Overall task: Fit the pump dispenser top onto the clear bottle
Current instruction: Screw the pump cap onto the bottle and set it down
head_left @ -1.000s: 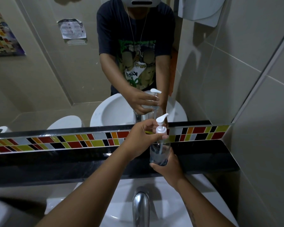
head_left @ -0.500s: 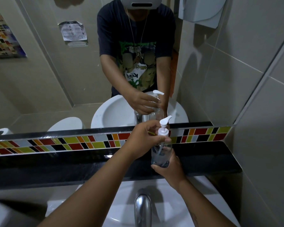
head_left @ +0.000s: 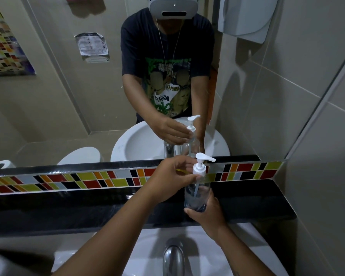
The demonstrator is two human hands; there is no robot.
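Two hands (head_left: 173, 176) (head_left: 206, 213), unlabelled clear bottle (head_left: 196, 194)

Washroom, likely public. White basin (head_left: 151, 242) with chrome tap (head_left: 172, 257), wall mirror (head_left: 68, 96), tiled walls (head_left: 317, 136). Wall-mounted dispenser (head_left: 245, 14); mosaic tile strip (head_left: 68, 181).

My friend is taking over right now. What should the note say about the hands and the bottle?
Left hand: fingers pinch the collar of the white pump top.
Right hand: cups the base of the clear bottle, held upright above the sink.
Done: the pump sits on the bottle neck, its tube inside.
Left: whether the collar is tight cannot be told; twist it snug, then check.
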